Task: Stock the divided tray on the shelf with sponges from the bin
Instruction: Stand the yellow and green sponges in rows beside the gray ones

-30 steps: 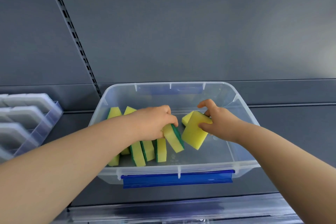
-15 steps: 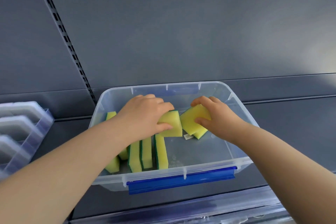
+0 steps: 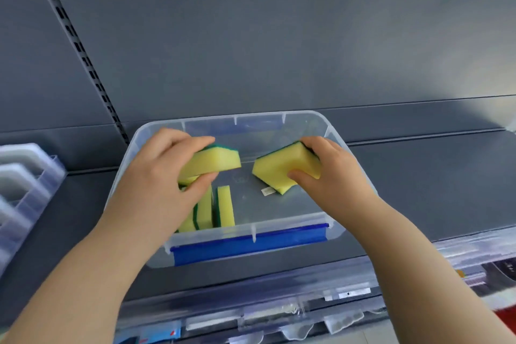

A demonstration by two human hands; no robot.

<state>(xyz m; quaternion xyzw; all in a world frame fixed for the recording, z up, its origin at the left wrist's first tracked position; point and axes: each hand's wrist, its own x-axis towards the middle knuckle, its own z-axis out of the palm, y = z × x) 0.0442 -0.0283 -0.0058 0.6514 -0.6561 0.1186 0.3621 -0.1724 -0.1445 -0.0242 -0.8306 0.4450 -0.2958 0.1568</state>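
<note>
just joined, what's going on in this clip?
A person is pulling sponges out of the clear bin on the shelf. The left hand grips a sponge and the right hand grips a second sponge, both held over the bin. A few spare sponges stand on edge in the bin's front left. The tray sits at the far left, apart from both hands, so neither sponge has been placed yet.

Grey back panel (image 3: 279,36), slotted upright (image 3: 78,45) (left side), grey shelf (image 3: 432,190), clear price rail (image 3: 307,288)
</note>
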